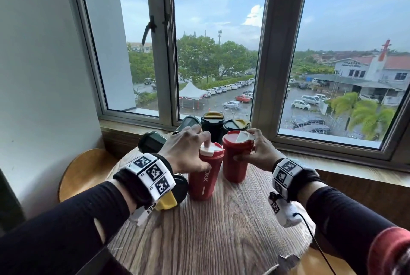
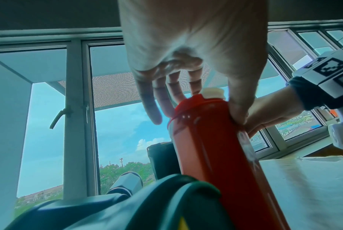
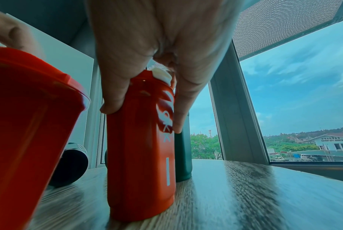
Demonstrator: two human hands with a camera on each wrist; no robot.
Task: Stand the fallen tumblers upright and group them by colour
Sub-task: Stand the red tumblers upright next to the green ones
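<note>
Red, hard-shelled tumblers stand side by side on the counter, our left hand (image 1: pixel 186 150) gripping one (image 1: pixel 205 172) and right hand (image 1: pixel 258 152) the other (image 1: pixel 236 159) just under the lids; we judge them light, smooth, somewhat slippery.

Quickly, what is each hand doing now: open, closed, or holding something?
Left hand: grips the near red tumbler.
Right hand: grips the far red tumbler.
</note>
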